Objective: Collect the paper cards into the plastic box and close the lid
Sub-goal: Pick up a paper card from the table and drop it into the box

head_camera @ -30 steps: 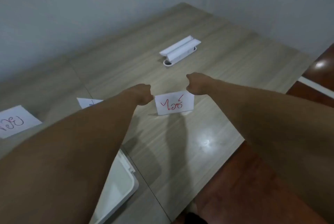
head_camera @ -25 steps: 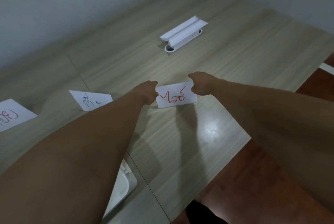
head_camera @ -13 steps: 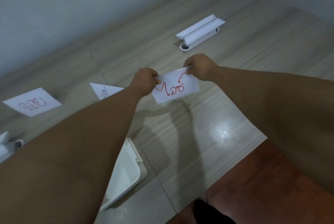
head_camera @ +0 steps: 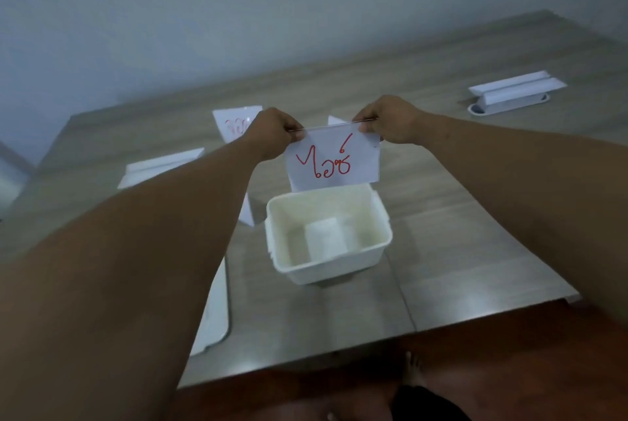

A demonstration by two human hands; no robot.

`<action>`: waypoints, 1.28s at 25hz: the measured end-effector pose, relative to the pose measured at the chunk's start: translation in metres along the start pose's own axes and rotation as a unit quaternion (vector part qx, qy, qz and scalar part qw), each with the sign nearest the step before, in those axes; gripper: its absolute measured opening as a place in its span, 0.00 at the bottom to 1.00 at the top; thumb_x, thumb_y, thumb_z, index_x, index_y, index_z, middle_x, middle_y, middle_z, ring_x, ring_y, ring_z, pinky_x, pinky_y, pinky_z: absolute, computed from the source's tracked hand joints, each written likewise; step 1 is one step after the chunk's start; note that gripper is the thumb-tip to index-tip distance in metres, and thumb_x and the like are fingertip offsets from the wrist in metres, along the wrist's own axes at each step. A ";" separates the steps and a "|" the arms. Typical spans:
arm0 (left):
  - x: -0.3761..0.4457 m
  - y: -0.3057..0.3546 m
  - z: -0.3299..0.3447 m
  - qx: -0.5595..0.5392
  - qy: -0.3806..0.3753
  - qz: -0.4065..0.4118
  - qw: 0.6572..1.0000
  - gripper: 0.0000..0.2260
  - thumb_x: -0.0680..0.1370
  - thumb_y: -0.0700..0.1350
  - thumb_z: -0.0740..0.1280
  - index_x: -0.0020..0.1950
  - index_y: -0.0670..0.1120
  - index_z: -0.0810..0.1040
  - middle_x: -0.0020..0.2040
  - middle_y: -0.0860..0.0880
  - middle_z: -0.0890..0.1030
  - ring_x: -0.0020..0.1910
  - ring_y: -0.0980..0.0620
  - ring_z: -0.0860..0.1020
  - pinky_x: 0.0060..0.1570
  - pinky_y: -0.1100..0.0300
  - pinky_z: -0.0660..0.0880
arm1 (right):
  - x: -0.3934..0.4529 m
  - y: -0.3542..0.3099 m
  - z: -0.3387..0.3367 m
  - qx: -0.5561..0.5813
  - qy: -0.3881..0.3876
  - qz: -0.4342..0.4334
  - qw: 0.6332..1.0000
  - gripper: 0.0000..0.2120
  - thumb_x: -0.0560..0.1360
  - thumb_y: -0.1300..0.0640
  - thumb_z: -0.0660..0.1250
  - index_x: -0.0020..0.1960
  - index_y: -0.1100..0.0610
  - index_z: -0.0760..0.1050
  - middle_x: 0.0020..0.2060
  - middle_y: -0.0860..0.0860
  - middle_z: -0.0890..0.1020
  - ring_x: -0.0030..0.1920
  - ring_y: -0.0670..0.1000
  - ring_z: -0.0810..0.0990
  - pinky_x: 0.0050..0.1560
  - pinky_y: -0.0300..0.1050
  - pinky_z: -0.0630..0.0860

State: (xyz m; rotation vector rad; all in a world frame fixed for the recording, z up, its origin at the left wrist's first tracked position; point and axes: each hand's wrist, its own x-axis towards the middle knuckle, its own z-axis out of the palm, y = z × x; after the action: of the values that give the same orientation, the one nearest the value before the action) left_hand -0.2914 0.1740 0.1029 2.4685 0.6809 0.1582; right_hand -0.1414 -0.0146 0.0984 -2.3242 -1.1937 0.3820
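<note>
A paper card [head_camera: 333, 162] with red handwriting is pinched at its two top corners, the left hand [head_camera: 275, 133] clenched on one corner and the right hand [head_camera: 390, 120] on the other. The card is held upright in the air, hanging just above the far rim of the plastic box [head_camera: 328, 271], its lower edge close to that rim but not seen touching it. The white box is set open on the wooden table [head_camera: 475, 233], and a pale rectangle is seen on its floor; whether that is a card cannot be told. A white lid [head_camera: 214, 315] is partly hidden beneath the left forearm, lying flat near the table's front edge. A second card [head_camera: 234, 121] with red writing is seen behind the left hand. A white holder [head_camera: 156, 166] is placed to the left, another holder [head_camera: 513, 94] at the far right. A bare foot [head_camera: 413, 369] is glimpsed below on the red-brown floor.
</note>
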 end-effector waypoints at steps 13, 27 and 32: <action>-0.078 -0.105 0.103 0.108 -0.177 -0.032 0.978 0.10 0.73 0.44 0.72 0.53 0.43 0.86 0.53 0.47 0.86 0.56 0.48 0.81 0.57 0.57 0.76 | -0.041 0.025 0.142 -0.044 -0.210 0.049 0.975 0.14 0.79 0.62 0.63 0.63 0.59 0.78 0.65 0.52 0.79 0.60 0.53 0.77 0.57 0.39 0.70; -0.049 -0.125 0.036 0.128 -0.074 -0.080 0.986 0.11 0.76 0.44 0.63 0.51 0.47 0.85 0.54 0.49 0.85 0.55 0.48 0.81 0.57 0.56 0.77 | 0.025 -0.015 0.112 0.071 -0.234 0.117 0.963 0.13 0.73 0.67 0.66 0.57 0.61 0.79 0.55 0.61 0.83 0.49 0.52 0.80 0.47 0.41 0.76; -0.030 -0.179 -0.021 0.204 -0.035 -0.125 0.970 0.13 0.73 0.46 0.67 0.57 0.51 0.82 0.58 0.51 0.81 0.59 0.47 0.78 0.59 0.55 0.75 | 0.061 -0.072 0.126 0.048 -0.207 0.079 0.974 0.14 0.71 0.65 0.68 0.56 0.61 0.80 0.50 0.61 0.84 0.46 0.52 0.79 0.47 0.45 0.73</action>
State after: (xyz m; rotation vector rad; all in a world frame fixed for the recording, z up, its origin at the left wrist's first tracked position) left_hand -0.4010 0.2958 0.0224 2.7244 1.0753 -0.1843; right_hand -0.2123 0.1087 0.0308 -2.3274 -1.1419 0.9996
